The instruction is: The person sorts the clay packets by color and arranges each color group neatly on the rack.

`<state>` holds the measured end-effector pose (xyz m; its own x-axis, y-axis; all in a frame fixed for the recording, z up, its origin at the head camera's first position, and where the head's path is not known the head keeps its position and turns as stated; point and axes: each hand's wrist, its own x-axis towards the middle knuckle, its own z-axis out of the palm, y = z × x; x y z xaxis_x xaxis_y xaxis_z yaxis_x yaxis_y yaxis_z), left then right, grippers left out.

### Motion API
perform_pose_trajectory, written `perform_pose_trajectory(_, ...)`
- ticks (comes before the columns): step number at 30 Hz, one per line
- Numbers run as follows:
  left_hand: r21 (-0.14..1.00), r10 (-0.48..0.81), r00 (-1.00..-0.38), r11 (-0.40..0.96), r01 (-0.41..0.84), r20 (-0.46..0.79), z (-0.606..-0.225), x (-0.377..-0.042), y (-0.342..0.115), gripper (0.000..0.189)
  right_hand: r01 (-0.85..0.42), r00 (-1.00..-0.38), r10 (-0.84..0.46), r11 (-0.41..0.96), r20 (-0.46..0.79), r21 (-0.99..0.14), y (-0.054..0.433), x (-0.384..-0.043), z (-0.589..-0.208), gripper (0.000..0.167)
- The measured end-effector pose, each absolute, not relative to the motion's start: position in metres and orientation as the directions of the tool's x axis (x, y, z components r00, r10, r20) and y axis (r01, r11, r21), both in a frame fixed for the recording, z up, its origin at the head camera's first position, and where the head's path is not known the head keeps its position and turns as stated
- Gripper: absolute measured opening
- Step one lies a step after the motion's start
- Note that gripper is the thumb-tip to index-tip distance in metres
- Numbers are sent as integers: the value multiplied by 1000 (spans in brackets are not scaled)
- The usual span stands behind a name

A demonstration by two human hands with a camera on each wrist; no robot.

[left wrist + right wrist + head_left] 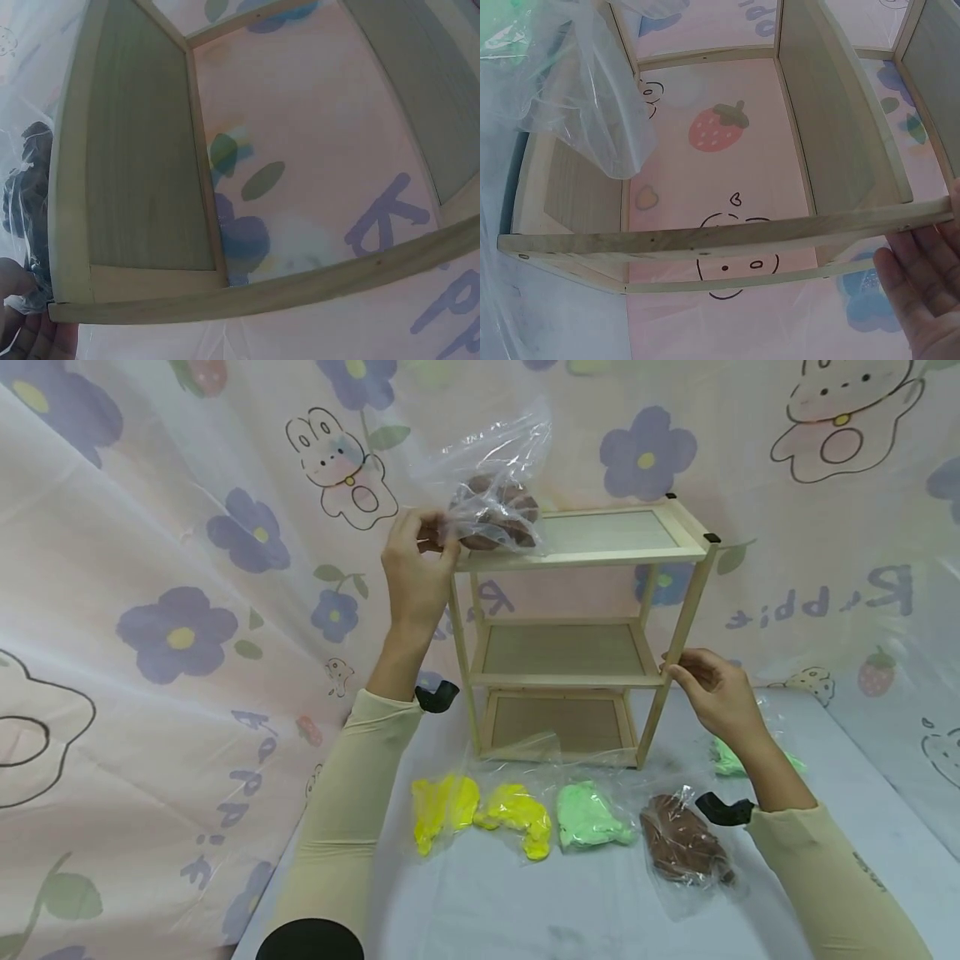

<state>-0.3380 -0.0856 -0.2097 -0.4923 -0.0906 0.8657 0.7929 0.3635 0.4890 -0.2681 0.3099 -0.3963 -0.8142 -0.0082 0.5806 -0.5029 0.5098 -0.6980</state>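
Observation:
A three-tier wooden shelf (570, 681) stands upright on the table. On the left end of its top tier sits a clear plastic bag of brown clay (498, 514), with its loose top sticking up. My left hand (423, 568) pinches the side of this bag at the shelf's front left corner. In the left wrist view the brown lump (30, 187) looks dark beside the top board, with fingers (19, 281) at its lower end. Lower down on the right, my right hand (716, 693) holds the front right post (686, 610) at middle-tier height; its fingers (922, 277) meet the post.
Before the shelf lie bags of yellow clay (442, 810), more yellow clay (521, 818), green clay (592, 818) and brown clay (686, 839). Another green bag (727, 760) lies behind my right wrist. A patterned curtain (187, 693) hangs behind and left of the white table (555, 910).

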Motion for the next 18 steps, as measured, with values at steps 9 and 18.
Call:
perform_pose_trajectory(9, 513, -58, -550, 450, 731, 833, -210, -341, -70, 10, -508, -814, -7, 496, 581, -705, 310, -267, -396, 28)
perform_pose_trajectory(18, 540, -27, -606, 485, 688, 795, -208, -342, -65, 13, -477, -830, 1, 517, 558, -710, 310, -266, -396, 35)
